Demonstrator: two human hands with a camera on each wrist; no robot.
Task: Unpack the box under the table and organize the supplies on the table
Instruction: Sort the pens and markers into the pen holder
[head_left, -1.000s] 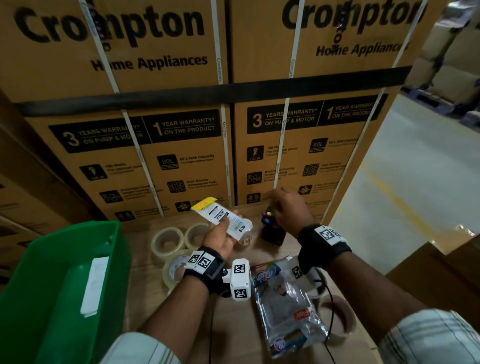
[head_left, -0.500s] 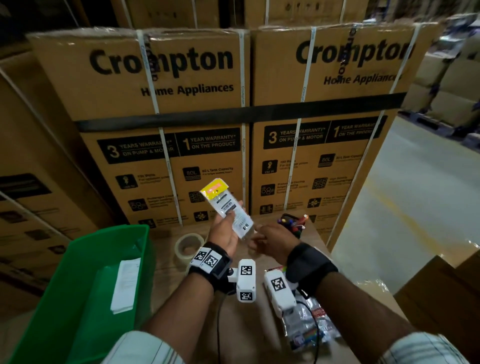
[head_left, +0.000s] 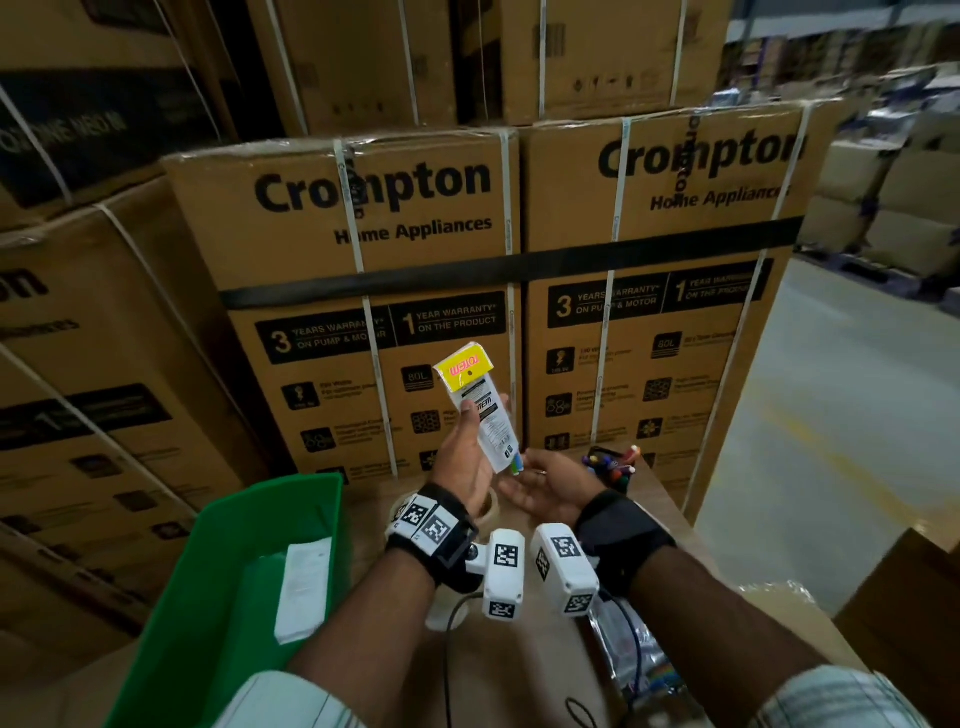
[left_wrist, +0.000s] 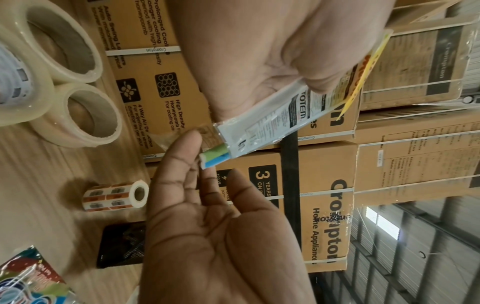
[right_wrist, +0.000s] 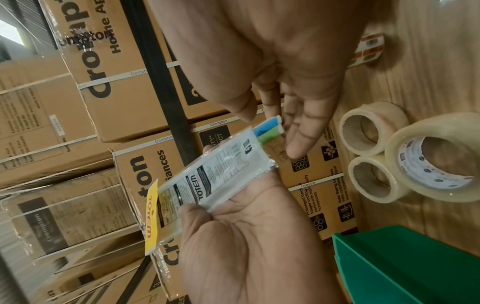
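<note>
Stacked brown cardboard cartons (head_left: 374, 291) wall the far side of a pale wooden table (left_wrist: 39, 185). The left hand (head_left: 462, 457) pinches a slim white plastic packet with a yellow header (head_left: 480, 405) upright above the table, green and blue sticks poking from its lower end. The right hand (head_left: 545, 486), fingers relaxed, cups beneath them. Judged mid-unpacking; next, draw the sticks out and place them, perhaps by the clear tape rolls (left_wrist: 78, 115) at left.

Three tape rolls (right_wrist: 374, 127), one label roll (left_wrist: 114, 197), one green bin (head_left: 249, 566) and one packet (head_left: 480, 405) are seen.
</note>
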